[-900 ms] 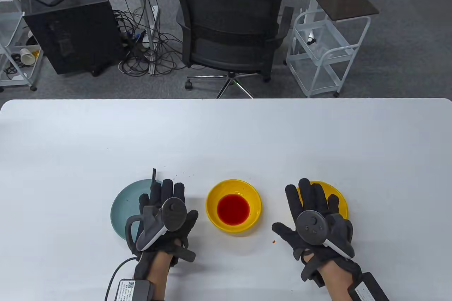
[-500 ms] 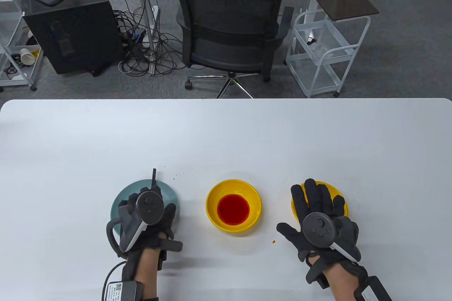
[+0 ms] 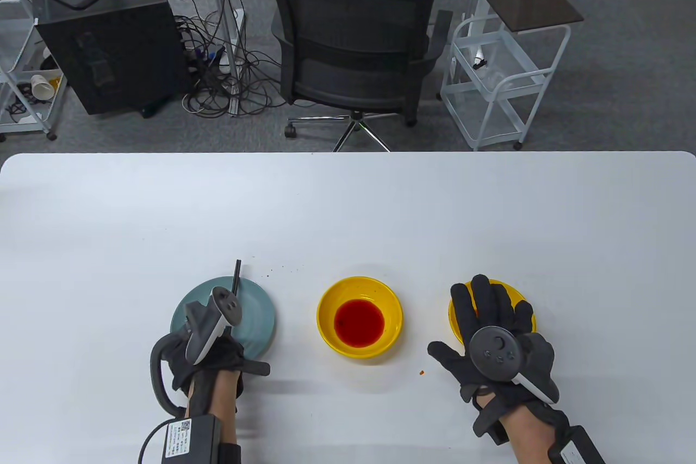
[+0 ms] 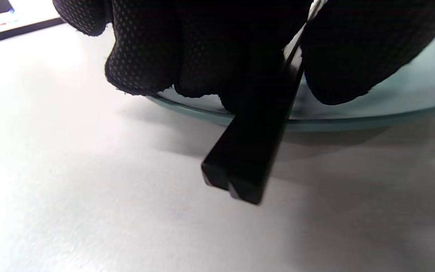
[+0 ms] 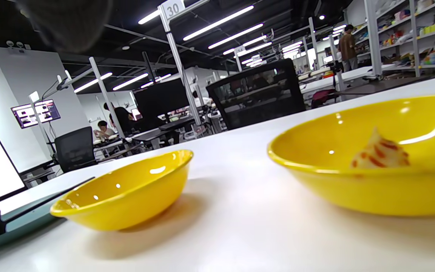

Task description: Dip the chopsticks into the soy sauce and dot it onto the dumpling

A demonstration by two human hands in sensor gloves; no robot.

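black chopsticks (image 4: 255, 151) on teal plate | red sauce (image 3: 359, 321) in yellow bowl | dumpling (image 5: 380, 153) red-dotted

Open-plan lab — stocked shelving (image 5: 421, 41), workbenches (image 5: 353, 73), monitors (image 5: 161, 98).

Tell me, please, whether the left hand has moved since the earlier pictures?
Yes. The left hand has drawn back toward the table's near edge, off the teal plate.

Chopsticks (image 4: 253, 158) black, smooth, semi-gloss, look like plastic; teal plate (image 4: 391, 109) matt with a soft sheen. Both yellow bowls, sauce bowl (image 5: 127, 194) and dumpling bowl (image 5: 368, 166), glossy, hard, with bright highlights; dumpling (image 5: 380, 154) pale, ridged, red-streaked. Surface (image 3: 348, 208) smooth white, faintly reflective; gloves on both hands, left (image 4: 145, 49), dotted black knit cloth.
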